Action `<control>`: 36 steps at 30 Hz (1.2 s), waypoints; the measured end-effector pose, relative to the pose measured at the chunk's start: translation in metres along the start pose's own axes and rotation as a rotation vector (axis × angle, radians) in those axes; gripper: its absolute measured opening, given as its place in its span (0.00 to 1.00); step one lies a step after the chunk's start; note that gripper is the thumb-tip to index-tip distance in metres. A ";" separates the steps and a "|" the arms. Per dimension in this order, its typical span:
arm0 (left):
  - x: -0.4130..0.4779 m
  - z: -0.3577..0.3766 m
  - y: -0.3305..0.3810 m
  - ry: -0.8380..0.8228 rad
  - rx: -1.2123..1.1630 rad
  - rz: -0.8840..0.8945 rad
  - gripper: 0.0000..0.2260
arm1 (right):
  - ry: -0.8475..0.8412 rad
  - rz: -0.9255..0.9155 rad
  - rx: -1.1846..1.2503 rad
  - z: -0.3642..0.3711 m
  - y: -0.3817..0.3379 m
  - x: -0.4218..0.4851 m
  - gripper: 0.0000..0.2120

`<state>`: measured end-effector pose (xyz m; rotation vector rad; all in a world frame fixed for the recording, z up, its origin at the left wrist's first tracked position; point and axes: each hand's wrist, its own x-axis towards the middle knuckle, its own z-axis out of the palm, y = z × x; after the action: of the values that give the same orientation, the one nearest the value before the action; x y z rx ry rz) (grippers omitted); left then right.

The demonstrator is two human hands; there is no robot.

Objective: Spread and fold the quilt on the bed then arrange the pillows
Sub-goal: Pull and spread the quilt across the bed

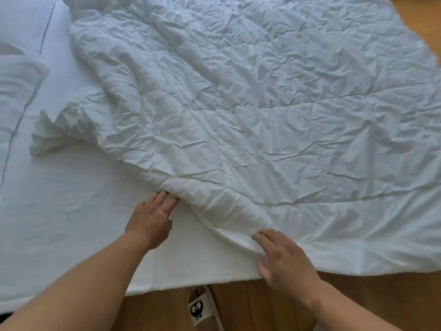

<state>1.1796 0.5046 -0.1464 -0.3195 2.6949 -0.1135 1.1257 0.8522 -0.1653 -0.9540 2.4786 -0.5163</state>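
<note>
Two pillows [16, 91] sit at the left, both cut off by the frame edge, and the far corners of the quilt [262, 103] run out of view too. This one quilt lies crumpled over the right part of the bed [59, 223]. The left grip [150, 223] reaches with straight fingers, their tips tucked under the quilt's near fold. The right grip [284, 261] lies over the hem (fingers curved on a raised ridge); whether it pinches cannot be told.

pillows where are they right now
In the head view the pillows lie along the left edge of the frame, on the bare sheet, left of the bunched corner of the quilt.
</note>
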 end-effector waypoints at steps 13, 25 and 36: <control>0.099 -0.004 -0.030 0.027 -0.028 0.158 0.31 | 0.172 0.287 -0.138 0.049 -0.092 0.146 0.28; 0.040 0.030 -0.030 0.112 -0.082 0.373 0.15 | -0.338 0.194 0.241 0.025 -0.111 0.108 0.13; -0.106 0.063 -0.041 0.051 -0.168 0.474 0.12 | -0.350 0.095 0.025 0.053 -0.118 0.028 0.14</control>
<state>1.3079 0.4882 -0.1561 0.2813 2.7542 0.2480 1.1974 0.7408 -0.1596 -0.8321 2.1840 -0.3169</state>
